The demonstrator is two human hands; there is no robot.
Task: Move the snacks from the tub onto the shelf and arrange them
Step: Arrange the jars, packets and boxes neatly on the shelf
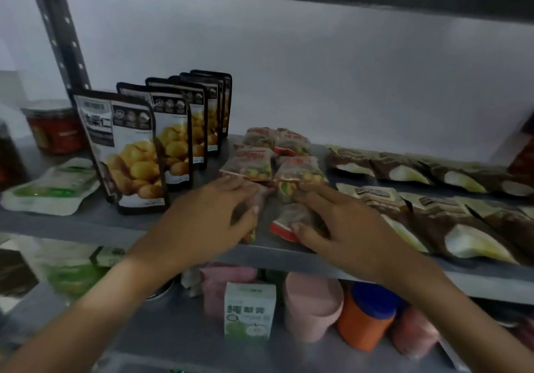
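Your two forearms reach up from the bottom corners toward the grey shelf. Your left hand lies palm down near the shelf's front edge, fingers loosely bent over a small snack packet that is mostly hidden beneath it; motion blur keeps you from telling whether the fingers actually pinch it or only rest on it. Your right hand is spread with straight fingers: its thumb presses on a red-edged snack packet at the front edge, and its fingertips touch another packet just behind.

Behind your hands, four more small red-and-clear snack packets lie flat in two rows of two, touching one another. To their left, a row of dark pouches printed with yellow round pieces stands upright, one behind the other, running toward the back wall. A white and green pouch lies flat at the far left, with a red-filled jar behind it. To the right, brown and cream packets lie overlapping in two rows.

On the shelf below you see a green and white carton, a pink cup and an orange container with a blue lid.
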